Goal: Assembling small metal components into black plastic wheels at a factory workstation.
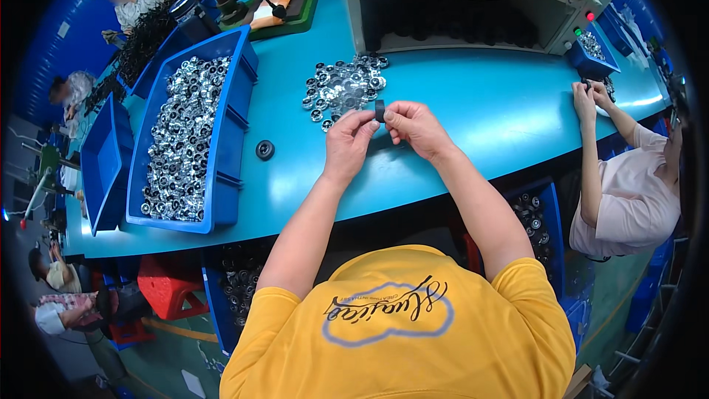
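Observation:
Between my two hands, just above the teal table (310,181), is a small black ring-shaped part (379,110). My left hand (350,143) pinches it from the left with thumb and fingertips. From the other side, the thumb and fingers of my right hand (418,130) close on the same part. Just beyond my hands lies a loose pile of small silver-and-black round parts (342,87). A single black round part (265,150) rests on the table to the left of my left forearm. Finer detail of the held part is hidden by my fingers.
A blue bin (238,129) full of silver-and-black parts stands at the left, beside another blue bin (107,166). A large grey box-like machine (450,48) stands at the back. A co-worker's hands (585,96) work at the right. Blue bins with dark parts (533,222) sit below the table edge.

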Demonstrator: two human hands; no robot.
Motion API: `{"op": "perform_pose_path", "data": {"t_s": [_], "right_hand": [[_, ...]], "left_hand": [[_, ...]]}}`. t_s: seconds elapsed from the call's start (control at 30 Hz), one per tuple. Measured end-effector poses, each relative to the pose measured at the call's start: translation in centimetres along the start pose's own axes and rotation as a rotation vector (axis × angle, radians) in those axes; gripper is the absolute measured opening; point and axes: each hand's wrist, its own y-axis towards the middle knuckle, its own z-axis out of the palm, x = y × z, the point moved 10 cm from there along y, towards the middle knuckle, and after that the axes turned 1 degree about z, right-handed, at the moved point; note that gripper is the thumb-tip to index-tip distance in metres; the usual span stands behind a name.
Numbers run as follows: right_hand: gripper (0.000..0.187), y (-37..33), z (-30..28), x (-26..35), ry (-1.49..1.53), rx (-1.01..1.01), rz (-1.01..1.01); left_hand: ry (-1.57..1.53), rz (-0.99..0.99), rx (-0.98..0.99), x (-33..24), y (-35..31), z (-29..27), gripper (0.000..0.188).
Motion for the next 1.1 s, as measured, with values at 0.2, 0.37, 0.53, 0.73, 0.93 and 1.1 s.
{"op": "perform_pose_path", "data": {"t_s": [0.2,0.37,0.53,0.73,0.93,1.1], "right_hand": [[0.022,-0.1,0.2,0.0,-0.139,-0.109,-0.114],[0.025,-0.1,0.7,-0.3,-0.138,-0.070,-0.124],[0.021,-0.6,1.4,1.0,-0.341,-0.129,-0.219],[0.017,-1.2,1.7,2.8,-0.643,-0.187,-0.462],[0.015,0.1,-0.2,2.6,-0.525,-0.188,-0.216],[0.026,2.8,0.6,6.0,-0.962,-0.214,-0.496]], "left_hand": [[-0.077,-0.194,-0.001,1.8,-0.2,-0.4,0.012],[-0.514,-0.402,0.063,4.2,-0.7,0.5,0.014],[-0.607,-0.432,0.034,5.4,-1.1,0.5,0.017],[-0.581,-0.418,0.072,5.3,-1.1,0.9,0.014],[-0.627,-0.361,-0.068,3.9,-1.2,-0.2,0.022],[-0.809,-0.318,-0.182,2.9,-0.5,-2.4,0.030]]}}
